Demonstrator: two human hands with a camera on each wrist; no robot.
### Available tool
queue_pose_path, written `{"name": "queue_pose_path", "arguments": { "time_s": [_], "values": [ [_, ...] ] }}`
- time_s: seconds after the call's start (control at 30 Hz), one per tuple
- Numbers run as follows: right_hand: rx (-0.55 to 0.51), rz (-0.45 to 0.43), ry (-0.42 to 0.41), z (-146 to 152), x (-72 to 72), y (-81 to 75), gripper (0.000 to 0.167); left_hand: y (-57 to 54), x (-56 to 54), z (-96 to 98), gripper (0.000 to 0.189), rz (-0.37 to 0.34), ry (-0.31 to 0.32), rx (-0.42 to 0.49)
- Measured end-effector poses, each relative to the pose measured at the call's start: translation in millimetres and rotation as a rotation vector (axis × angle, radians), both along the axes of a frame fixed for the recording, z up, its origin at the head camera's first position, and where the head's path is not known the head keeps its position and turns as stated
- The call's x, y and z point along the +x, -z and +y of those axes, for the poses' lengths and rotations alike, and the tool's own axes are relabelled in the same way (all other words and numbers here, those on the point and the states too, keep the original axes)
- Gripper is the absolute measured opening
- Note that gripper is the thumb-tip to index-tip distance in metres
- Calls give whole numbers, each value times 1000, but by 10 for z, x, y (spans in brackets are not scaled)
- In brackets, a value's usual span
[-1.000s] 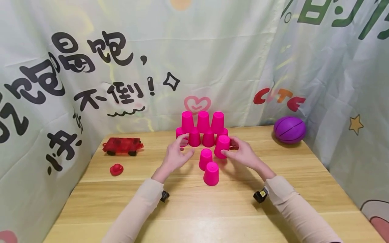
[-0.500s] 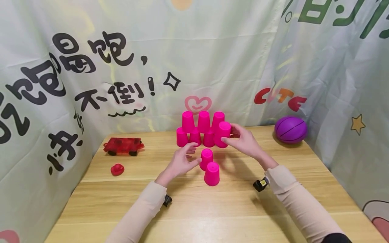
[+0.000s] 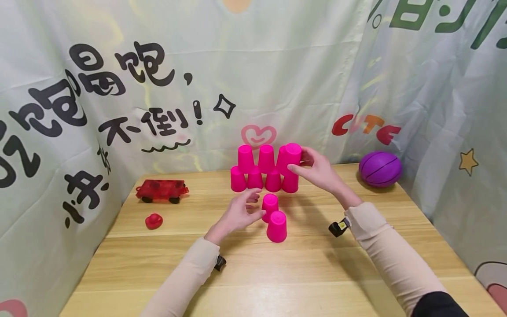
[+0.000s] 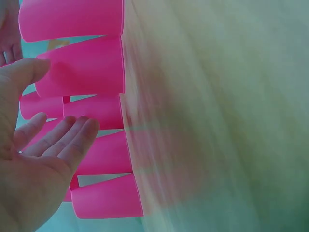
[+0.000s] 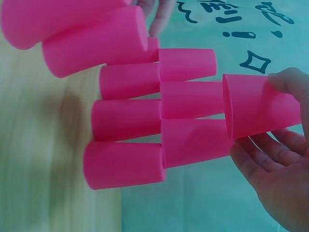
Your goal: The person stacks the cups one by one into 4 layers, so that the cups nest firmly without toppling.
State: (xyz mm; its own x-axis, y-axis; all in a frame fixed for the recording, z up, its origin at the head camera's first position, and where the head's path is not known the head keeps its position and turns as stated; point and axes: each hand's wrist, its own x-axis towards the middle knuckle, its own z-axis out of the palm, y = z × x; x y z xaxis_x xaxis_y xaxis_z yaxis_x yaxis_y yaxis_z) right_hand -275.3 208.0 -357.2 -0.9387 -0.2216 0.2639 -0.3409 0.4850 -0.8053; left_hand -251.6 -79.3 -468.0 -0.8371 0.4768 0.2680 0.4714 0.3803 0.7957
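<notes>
An upside-down pink cup point(image 3: 292, 156) is gripped between the thumb and fingers of my right hand point(image 3: 320, 174). In the right wrist view, the held cup point(image 5: 256, 106) has its rim near the upper ends of the second-row cups point(image 5: 193, 99). Several pink cups point(image 3: 238, 179) form the bottom row, with three more point(image 3: 245, 159) on top of them; the held cup partly hides the rightmost one. Two single cups stand in front, one nearer point(image 3: 276, 228) and one behind point(image 3: 269, 203). Beside them my left hand point(image 3: 236, 211) hovers, fingers relaxed, holding nothing.
A red toy car point(image 3: 162, 190) and a small red hat-shaped piece point(image 3: 153, 221) lie on the left of the wooden table point(image 3: 253, 281). At the back right sits a purple ball point(image 3: 380, 169). A printed curtain point(image 3: 301, 88) hangs behind the table.
My right hand has lifted the cup from in front of the bottom row up to second-row height. My left hand has moved right and nearer, from the stack's left end to the two front cups.
</notes>
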Motion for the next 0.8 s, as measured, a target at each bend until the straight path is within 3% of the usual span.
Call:
{"name": "queue_pose_path", "arguments": {
  "time_s": [0.27,0.5,0.8],
  "values": [
    [-19,26,13,-44,-126,-159,61,28,-2,48,65,57,27,-37],
    [0,2,65,-96,-237,-268,63,2,4,97,69,26,37,-91],
    [-2,-7,71,-179,-391,-307,62,11,7,113,72,1,47,-134]
  ]
}}
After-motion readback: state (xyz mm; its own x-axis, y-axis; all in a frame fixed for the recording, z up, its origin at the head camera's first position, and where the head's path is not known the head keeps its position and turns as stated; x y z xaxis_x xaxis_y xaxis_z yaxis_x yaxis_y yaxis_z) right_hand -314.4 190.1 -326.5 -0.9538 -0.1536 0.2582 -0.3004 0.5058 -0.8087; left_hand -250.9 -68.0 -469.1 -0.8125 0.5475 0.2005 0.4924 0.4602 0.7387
